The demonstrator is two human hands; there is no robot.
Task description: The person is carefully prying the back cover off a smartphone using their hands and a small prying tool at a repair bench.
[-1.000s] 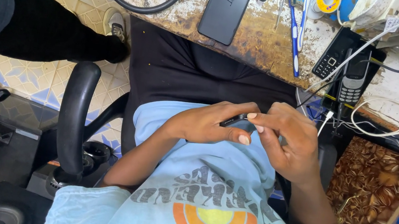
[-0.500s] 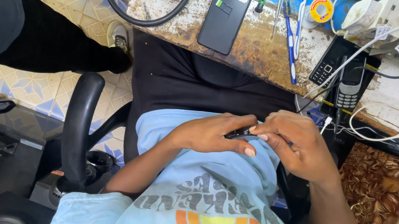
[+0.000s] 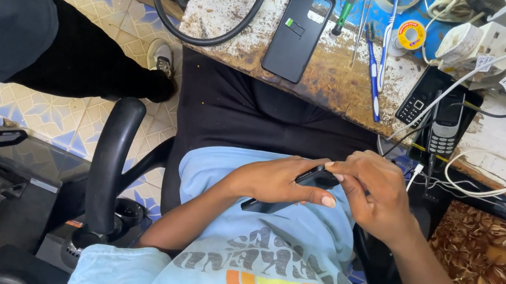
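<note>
Left hand [image 3: 277,180]: fingers wrapped over a dark phone [image 3: 286,189], gripping it from above against the lap, over a light blue shirt [image 3: 260,260]. Right hand [image 3: 371,192]: closed on the same phone at its far end, fingertips meeting the left hand's; phone lies tilted between the two, mostly hidden by them. Beyond both hands: stained bench [image 3: 233,15], well apart from them. On it, ahead of the left hand: black smartphone [image 3: 297,32] lying flat, with a loop of black cable [image 3: 205,18] to its left. Ahead of the right hand: blue toothbrush [image 3: 374,70], green-handled screwdriver [image 3: 346,7], yellow solder reel [image 3: 411,35], two keypad phones [image 3: 435,114] side by side, white cords [image 3: 494,175] trailing off the bench edge. Left of the left hand: black chair armrest [image 3: 113,160]; farther left, another person's dark-clothed leg [image 3: 74,64] on a patterned tile floor [image 3: 58,116].
</note>
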